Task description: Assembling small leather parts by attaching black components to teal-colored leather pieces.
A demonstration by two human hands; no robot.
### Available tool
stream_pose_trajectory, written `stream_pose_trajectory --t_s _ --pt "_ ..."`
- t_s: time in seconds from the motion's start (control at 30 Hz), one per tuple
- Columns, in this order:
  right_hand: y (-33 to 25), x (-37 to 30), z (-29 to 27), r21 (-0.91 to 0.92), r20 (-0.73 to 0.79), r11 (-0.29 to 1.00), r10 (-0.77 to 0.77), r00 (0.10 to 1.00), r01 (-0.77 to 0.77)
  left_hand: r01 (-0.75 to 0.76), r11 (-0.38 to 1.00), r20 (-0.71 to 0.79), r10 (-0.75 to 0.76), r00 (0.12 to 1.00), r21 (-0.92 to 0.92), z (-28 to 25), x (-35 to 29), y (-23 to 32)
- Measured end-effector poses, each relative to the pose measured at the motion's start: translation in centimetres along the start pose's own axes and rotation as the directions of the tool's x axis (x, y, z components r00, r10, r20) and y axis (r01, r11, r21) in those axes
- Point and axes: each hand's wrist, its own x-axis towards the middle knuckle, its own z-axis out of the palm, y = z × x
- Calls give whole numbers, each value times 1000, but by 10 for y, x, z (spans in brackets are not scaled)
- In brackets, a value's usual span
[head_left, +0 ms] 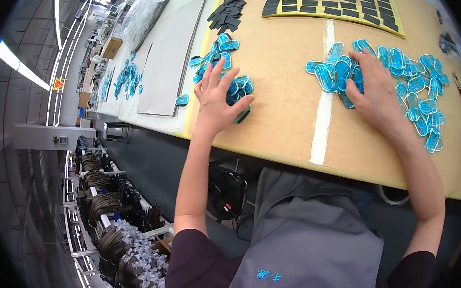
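Note:
My left hand (pixel 216 101) hovers with fingers spread over a small pile of shiny blue oval pieces (pixel 240 87) on the left part of the tan board. A dark-edged piece (pixel 242 115) lies just below its thumb. On the right, my right hand (pixel 377 91) reaches over a larger scatter of blue oval pieces with pale rims (pixel 342 68). Its thumb and index finger stand apart, with pieces showing between them; the other fingers are partly hidden. Whether the right fingers touch a piece is hard to see. More ovals (pixel 428 107) spread to the right of that hand.
Black strips (pixel 228 12) lie heaped at the far left of the tan board (pixel 275 120). A yellow-edged panel (pixel 333 16) holds rows of black rectangles. Further left are a grey sheet (pixel 169 59), another blue heap (pixel 128 78) and a clear plastic bag (pixel 143 20). A pen-like tool (pixel 459 91) lies far right.

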Motion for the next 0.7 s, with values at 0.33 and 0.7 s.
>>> stream_pose_trajectory --t_s 0.33,0.7 --pt "-3 -1 -7 38 51 999 5 999 -7 -232 970 -52 229 972 -70 23 51 -39" --pt "-12 5 -25 86 126 993 72 989 -83 -245 967 -13 245 969 -62 18 93 -5"
